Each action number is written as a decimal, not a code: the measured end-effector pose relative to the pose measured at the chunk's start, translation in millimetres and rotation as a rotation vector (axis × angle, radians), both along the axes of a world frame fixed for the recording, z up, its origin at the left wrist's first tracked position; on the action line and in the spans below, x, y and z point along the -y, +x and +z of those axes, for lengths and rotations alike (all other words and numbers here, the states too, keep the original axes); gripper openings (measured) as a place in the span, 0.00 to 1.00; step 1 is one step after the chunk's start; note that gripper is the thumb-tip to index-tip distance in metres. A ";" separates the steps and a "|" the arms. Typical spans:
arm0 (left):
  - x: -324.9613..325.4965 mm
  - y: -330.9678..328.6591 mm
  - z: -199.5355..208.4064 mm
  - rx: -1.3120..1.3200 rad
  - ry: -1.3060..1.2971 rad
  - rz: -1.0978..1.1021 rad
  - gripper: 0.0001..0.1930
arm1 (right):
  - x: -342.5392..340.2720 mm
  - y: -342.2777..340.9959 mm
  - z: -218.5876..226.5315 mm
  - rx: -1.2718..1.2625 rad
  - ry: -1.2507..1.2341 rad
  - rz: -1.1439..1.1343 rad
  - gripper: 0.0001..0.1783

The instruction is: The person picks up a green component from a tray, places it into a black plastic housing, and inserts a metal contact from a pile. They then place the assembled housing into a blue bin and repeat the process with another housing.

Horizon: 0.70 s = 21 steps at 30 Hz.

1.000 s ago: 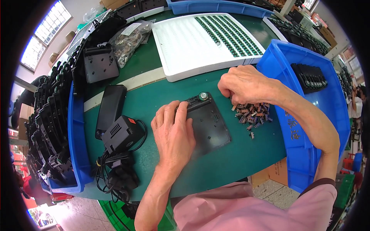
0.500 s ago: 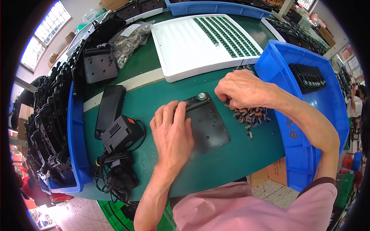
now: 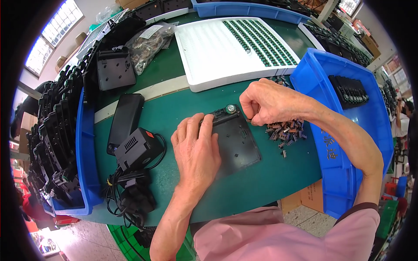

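Note:
A flat black plastic housing (image 3: 239, 145) lies on the green tabletop, with a round silvery part (image 3: 230, 108) at its far corner. My left hand (image 3: 194, 150) rests over the housing's left side, fingers bent onto its far left edge and the thumb along it, holding it down. My right hand (image 3: 272, 104) is closed in a pinch just right of the housing's far corner. Between its fingertips a tiny part shows, seemingly a small slide switch (image 3: 249, 121), mostly hidden. Right beside it lies a pile of small slide switches (image 3: 287, 132), partly under that hand.
A white foam tray (image 3: 204, 56) with rows of green-black parts stands behind. Blue bins flank me, right (image 3: 348, 174) and left (image 3: 89, 187), holding black housings. Left on the table are a black oblong case (image 3: 126, 122), a black adapter (image 3: 138, 148) with cables and a bag of parts (image 3: 148, 48).
My right hand has lifted off the pile and moved left toward the housing's far corner, fingertips pinched. My left hand stays on the housing. The view has shifted slightly.

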State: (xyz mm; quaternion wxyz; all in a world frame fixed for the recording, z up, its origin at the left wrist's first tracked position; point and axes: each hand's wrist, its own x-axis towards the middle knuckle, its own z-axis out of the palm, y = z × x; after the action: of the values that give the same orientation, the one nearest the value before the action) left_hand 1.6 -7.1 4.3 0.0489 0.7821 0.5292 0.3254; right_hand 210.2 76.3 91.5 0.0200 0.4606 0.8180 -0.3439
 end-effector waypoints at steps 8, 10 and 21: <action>1.7 -1.5 -0.3 -0.017 -0.012 0.012 0.24 | -1.0 -1.8 0.3 -0.194 -0.337 -0.046 0.12; 1.9 -0.8 0.2 -0.010 -0.012 0.010 0.24 | -1.2 -0.8 0.0 -0.213 -0.401 -0.032 0.12; 2.5 -0.3 1.3 0.010 0.002 0.022 0.23 | 3.0 -5.0 0.2 -0.210 -0.495 -0.071 0.11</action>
State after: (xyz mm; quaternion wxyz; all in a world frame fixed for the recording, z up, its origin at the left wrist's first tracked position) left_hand 1.3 -9.6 5.6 0.0473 0.7747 0.5371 0.3304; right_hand 205.2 73.3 91.7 0.0352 0.4321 0.6899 -0.5798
